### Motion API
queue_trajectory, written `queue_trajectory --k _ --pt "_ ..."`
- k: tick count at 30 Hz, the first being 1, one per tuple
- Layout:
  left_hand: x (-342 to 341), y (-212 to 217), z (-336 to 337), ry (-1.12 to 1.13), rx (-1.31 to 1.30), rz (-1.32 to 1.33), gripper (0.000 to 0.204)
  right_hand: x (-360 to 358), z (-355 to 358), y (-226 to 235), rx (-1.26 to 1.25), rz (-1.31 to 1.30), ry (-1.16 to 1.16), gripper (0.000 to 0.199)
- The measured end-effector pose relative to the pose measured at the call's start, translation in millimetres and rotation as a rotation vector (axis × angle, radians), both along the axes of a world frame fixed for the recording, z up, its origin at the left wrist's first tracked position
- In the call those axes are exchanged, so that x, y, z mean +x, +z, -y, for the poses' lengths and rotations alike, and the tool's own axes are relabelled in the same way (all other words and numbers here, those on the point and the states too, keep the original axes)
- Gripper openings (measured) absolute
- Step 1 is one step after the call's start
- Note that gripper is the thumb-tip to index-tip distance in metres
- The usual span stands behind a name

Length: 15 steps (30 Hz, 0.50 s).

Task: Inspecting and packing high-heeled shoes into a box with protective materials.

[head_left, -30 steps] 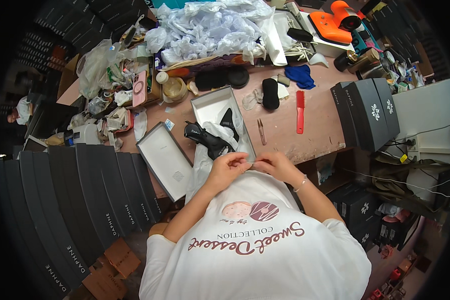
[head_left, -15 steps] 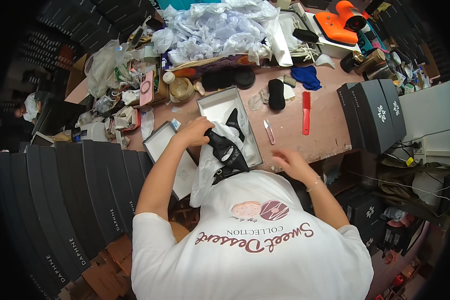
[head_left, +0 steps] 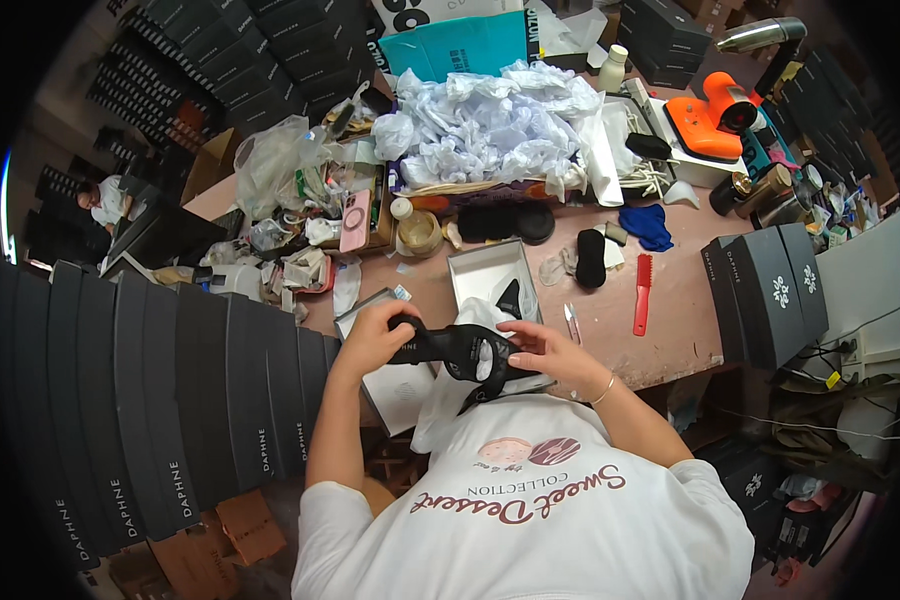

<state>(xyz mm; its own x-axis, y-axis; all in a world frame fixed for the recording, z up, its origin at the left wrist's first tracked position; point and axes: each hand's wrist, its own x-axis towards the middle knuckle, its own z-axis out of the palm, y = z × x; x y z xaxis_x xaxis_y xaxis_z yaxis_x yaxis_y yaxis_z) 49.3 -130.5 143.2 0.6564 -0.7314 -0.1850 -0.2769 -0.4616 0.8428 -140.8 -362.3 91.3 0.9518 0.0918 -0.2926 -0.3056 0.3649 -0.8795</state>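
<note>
A black strappy shoe (head_left: 460, 350) is held between both hands above white wrapping paper (head_left: 448, 400) at the table's near edge. My left hand (head_left: 373, 338) grips its left end. My right hand (head_left: 550, 352) holds its right side, fingers curled over the strap. Just behind stands an open grey shoe box (head_left: 478, 268) with another black shoe (head_left: 510, 298) in it. The box's lid (head_left: 395, 385) lies under my left hand.
A red comb (head_left: 642, 293), a black insole (head_left: 590, 257), a blue cloth (head_left: 647, 226) and a small knife (head_left: 571, 323) lie to the right. Crumpled tissue (head_left: 490, 125) is heaped at the back. Dark boxes (head_left: 765, 285) stand right; stacked boxes (head_left: 160, 400) fill the left.
My hands came up from the paper by my chest; the left reached into the box and both now hold the black shoe over the paper.
</note>
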Motion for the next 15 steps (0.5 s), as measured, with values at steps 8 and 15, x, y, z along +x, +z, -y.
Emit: queue_trajectory --k 8,15 --pt "-111 -4 9 0.306 -0.69 -1.215 0.043 49 32 32 -0.061 0.114 -0.051 0.033" --pt "-108 -48 -3 0.543 -0.684 -1.012 0.034 8 -1 -88 -0.402 -0.322 0.083 0.037"
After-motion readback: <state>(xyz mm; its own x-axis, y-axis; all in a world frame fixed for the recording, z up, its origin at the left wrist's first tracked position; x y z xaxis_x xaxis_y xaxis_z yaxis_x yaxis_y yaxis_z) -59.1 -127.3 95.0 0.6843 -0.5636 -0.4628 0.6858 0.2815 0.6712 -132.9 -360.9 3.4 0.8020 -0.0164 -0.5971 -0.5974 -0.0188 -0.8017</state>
